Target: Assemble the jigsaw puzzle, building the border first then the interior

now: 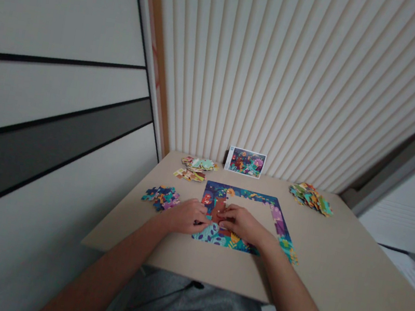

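A partly assembled jigsaw puzzle (pixel 214 234) lies flat on the table, its colourful border joined around a bare middle. On its left side, the bent fingers of my left hand (pixel 188 216) rest on the joined pieces, with a gap between thumb and fingers. My right hand (pixel 240 221) reaches over the lower left of the bare middle. Its thumb and fingers close at a brown puzzle piece (pixel 218 207) beside the left border; the fingers partly hide what they grip. Both hands cover some of the puzzle.
Loose dark-blue and purple pieces (pixel 162 198) lie at left. Lighter pieces (pixel 198 164) are heaped at the back left, and another pile (pixel 310 198) sits at back right. A picture card (pixel 245 162) leans against the pleated screen (pixel 220 73). The tan table (pixel 205 268) ends near my lap.
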The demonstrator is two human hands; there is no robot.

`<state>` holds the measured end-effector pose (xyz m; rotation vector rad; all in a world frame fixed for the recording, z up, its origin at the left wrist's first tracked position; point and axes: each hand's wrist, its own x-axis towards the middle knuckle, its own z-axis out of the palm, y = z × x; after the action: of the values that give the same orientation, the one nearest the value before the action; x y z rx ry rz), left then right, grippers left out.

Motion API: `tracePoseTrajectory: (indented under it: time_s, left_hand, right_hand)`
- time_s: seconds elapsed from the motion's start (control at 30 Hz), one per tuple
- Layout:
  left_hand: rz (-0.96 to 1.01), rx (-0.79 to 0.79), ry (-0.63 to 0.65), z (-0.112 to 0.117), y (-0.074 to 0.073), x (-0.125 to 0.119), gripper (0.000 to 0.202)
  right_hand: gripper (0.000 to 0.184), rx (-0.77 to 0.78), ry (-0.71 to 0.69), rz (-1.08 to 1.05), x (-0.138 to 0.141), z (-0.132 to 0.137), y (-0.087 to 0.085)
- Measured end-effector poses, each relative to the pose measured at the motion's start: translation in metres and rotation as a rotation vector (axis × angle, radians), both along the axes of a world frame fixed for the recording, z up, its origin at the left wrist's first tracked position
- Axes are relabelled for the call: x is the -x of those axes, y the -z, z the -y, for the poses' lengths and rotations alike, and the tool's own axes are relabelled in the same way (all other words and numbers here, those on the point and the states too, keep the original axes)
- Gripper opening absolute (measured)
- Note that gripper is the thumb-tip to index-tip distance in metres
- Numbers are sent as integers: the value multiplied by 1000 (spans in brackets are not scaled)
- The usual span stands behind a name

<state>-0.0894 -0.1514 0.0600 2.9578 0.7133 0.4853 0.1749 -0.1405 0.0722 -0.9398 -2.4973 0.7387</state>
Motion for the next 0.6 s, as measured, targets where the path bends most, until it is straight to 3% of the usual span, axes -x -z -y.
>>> tracePoseTrajectory:
  time_s: [0.17,0.43,0.6]
  left_hand:
    - [5,-8,6,0,2,3,20]
    - [8,-41,42,-1,3,2,21]
    - [58,-18,-11,4,-3,2,20]
  right_hand:
    - [26,9,-28,16,-3,0,-1]
    - [20,55,-69,-20,-6,1,-5]
    - [12,35,82,2,-11,-4,0]
